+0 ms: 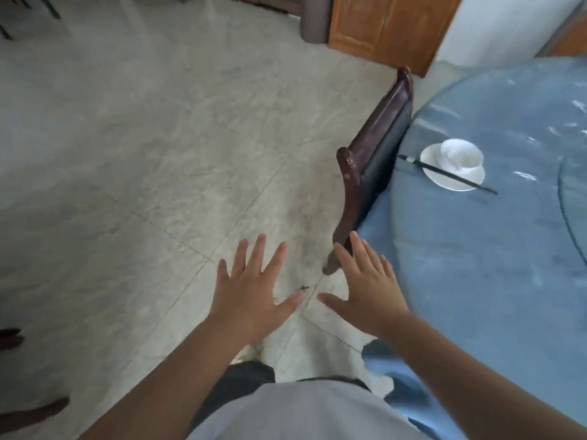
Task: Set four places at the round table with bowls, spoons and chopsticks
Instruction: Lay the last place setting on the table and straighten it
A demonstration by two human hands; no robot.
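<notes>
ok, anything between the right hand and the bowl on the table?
Nothing visible. The right hand hangs open over the floor at the table edge, holding nothing. Bare blue cloth lies between it and the bowl on its saucer; the chair stands left of that line.

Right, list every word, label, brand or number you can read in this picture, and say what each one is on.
None: no readable text shows anywhere.
The white bowl and the saucer under it are plain.
The dark chopsticks have pale bands near one end, but these are too small and blurred to tell whether they are writing.
The blue tablecloth, the wooden cabinet and the chair carry no lettering.
</notes>
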